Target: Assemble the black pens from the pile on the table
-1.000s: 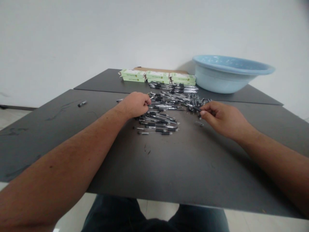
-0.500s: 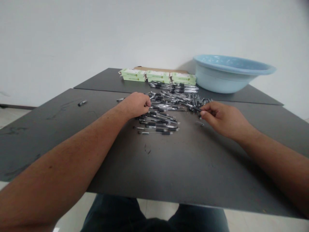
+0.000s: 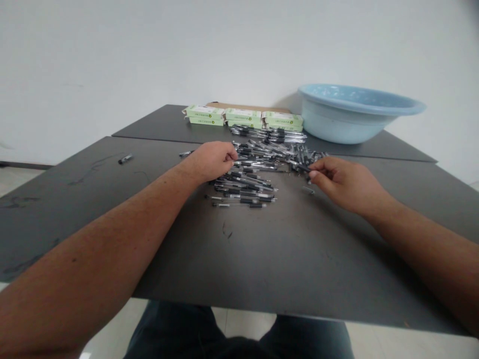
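A heap of clear-barrelled black pens lies in the middle of the dark table. My left hand rests on the heap's left side, its fingers curled and pinching a pen there. At the heap's right edge, my right hand has thumb and fingers pinched on a small dark pen part. A small loose piece lies on the table just below that hand's fingertips.
Green-and-white boxes are lined up behind the pens, with a brown carton behind them. A light blue basin stands at the back right. A lone pen part lies far left. A white wall is behind; my legs show under the near edge.
Both hands stay almost where they were; the left fingers have shifted slightly on the pens. The view has drifted a little.
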Tool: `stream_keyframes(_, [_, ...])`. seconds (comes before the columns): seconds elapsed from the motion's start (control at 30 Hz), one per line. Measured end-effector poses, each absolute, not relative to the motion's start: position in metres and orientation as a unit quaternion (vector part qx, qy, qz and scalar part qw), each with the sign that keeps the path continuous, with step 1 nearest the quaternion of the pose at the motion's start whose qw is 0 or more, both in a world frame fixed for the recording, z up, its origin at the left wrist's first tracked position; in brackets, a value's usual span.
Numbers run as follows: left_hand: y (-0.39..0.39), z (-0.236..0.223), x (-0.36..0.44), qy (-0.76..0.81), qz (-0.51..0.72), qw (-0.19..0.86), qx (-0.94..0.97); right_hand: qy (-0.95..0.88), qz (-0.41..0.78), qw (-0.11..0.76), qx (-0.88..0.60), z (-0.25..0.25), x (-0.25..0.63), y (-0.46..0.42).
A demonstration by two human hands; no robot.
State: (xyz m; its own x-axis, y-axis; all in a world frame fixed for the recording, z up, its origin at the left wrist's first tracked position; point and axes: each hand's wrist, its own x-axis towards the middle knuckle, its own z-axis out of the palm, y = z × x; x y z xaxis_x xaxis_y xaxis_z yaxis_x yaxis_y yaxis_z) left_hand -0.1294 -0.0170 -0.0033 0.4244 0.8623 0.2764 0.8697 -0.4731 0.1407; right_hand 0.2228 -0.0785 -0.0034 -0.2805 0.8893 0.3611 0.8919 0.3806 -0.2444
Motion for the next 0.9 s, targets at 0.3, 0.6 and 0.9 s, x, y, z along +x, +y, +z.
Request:
stream_keyframes(0.3, [-0.02,-0.006,-0.124,-0.482,-0.179,-0.05,-0.856,-0.802,-0.005,0.221,-0.554,-0.004,0.224,-0.078])
stream_keyframes(0.6, [-0.028,-0.009,-0.112,-0.46,-0.211,-0.067,-0.86,-0.802,0.0,0.219,-0.556,-0.004,0.223,-0.078])
stream_keyframes(0.9, [-0.038,-0.012,-0.099,-0.428,-0.219,-0.03,-0.876,-0.796,-0.004,0.216,-0.566,-0.002,0.222,-0.078])
